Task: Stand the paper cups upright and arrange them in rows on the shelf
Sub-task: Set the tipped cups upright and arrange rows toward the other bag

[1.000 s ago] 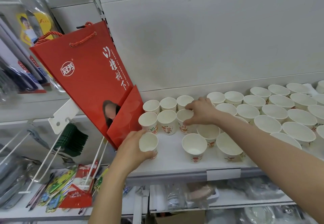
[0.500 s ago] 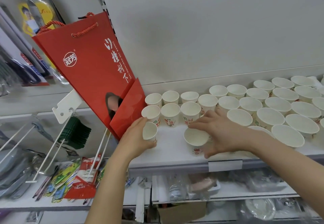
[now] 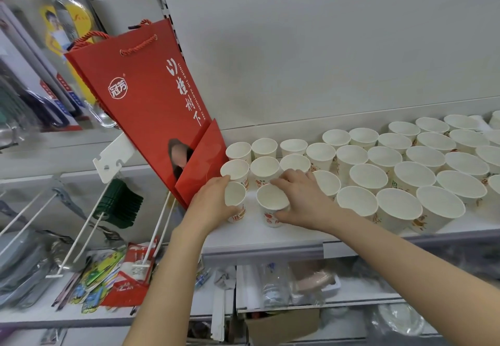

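Paper cups [image 3: 368,178] all over the white shelf [image 3: 270,233], standing mouth up in rough rows, and both hands are working the front left corner. Left hand [image 3: 209,207] curls round one cup [image 3: 234,201] next to the red bag [image 3: 151,102]; right hand [image 3: 300,199] grips another cup [image 3: 271,205] just beside it. These look super light and thin, so I'd guess they tip or crush easily. Best to hold them gently round the side wall below the rim, no squeezing

Cups [image 3: 368,178] stand in rows on the shelf [image 3: 270,237] (bag [image 3: 151,107] at left).
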Tool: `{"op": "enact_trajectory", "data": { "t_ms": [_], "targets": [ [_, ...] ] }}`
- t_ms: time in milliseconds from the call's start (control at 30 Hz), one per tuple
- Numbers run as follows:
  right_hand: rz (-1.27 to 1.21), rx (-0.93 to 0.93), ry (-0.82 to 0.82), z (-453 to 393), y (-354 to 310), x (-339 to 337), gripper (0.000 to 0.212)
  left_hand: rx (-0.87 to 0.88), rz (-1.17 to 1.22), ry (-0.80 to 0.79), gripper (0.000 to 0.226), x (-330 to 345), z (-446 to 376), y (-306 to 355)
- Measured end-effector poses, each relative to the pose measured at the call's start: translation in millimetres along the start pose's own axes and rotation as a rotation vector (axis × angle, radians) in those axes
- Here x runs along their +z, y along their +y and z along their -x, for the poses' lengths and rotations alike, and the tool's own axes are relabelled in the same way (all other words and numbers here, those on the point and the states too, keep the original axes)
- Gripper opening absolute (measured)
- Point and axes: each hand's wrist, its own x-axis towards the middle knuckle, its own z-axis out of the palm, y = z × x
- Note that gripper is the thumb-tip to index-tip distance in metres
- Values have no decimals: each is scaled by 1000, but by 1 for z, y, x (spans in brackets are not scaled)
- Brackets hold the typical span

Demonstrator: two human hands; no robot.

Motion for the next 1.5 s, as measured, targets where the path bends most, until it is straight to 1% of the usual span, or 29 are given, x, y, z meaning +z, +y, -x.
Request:
{"op": "enact_trajectory", "data": {
  "t_ms": [100,200,300,367,467,533,600,667,733,800,900,1000,1033,1100,1167,1233,1300,1367,1500],
  "targets": [
    [-75,17,55,-4,-5,5,63,19,-10,23,79,2,1,-1],
    [-86,7,45,-6,-8,14,62,40,7,50,75,3,3,1],
    [-100,-18,34,-1,-11,15,72,118,-3,160,82,10,7,5],
    [-151,20,112,9,-6,5,75,186,-20,218,82,15,8,7],
    [-113,116,315,34,21,-19,61,330,-170,246,76,32,8,13],
    [-53,198,374,58,47,-31,59,394,-249,247,75,45,6,17],
    [26,274,322,81,69,-37,68,427,-315,244,73,57,2,21],
    [125,306,198,93,80,-39,81,464,-403,265,67,65,-3,23],
    [196,299,77,95,82,-41,89,480,-464,292,66,70,-5,24],
    [247,286,-28,92,80,-42,92,472,-467,324,64,73,-4,26],
    [301,297,-94,88,80,-43,88,511,-397,368,62,67,-6,47],
    [307,310,-78,90,79,-44,85,640,-292,425,51,63,-17,89],
    [292,302,-49,93,79,-44,85,667,-284,420,46,64,-21,103],
    [258,281,0,98,80,-38,87,682,-326,356,30,71,-27,122],
    [213,269,68,103,84,-32,87,678,-399,287,17,78,-28,125],
    [159,261,154,107,83,-30,86,658,-423,286,16,81,-23,114],
    [130,261,212,108,80,-28,86,637,-445,335,17,82,-17,102],
    [124,261,204,104,74,-28,87,611,-479,357,16,79,-13,92],
    [118,254,107,91,62,-24,86,535,-508,366,16,70,-16,90]
  ]
}}
